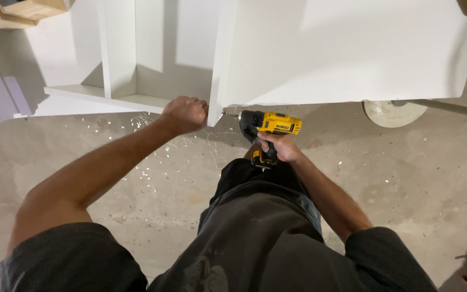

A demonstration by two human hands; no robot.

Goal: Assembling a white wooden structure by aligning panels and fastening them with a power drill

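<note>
At frame center, the right hand (278,146) gripped the yellow drill (266,125), its long axis horizontal, bit pointing left into the white panel edge (215,111). The left hand (186,113), fisted, braced that edge from the opposite side.

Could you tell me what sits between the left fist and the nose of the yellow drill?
In the head view, the edge of the upright white panel stands between the left hand and the drill, which the right hand holds.

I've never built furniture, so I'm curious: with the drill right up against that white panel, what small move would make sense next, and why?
Probably press the drill straight in, kept level. Its tip already meets the edge of the white panel, the right hand grips the handle, and the left hand braces the panel's other side.
</note>
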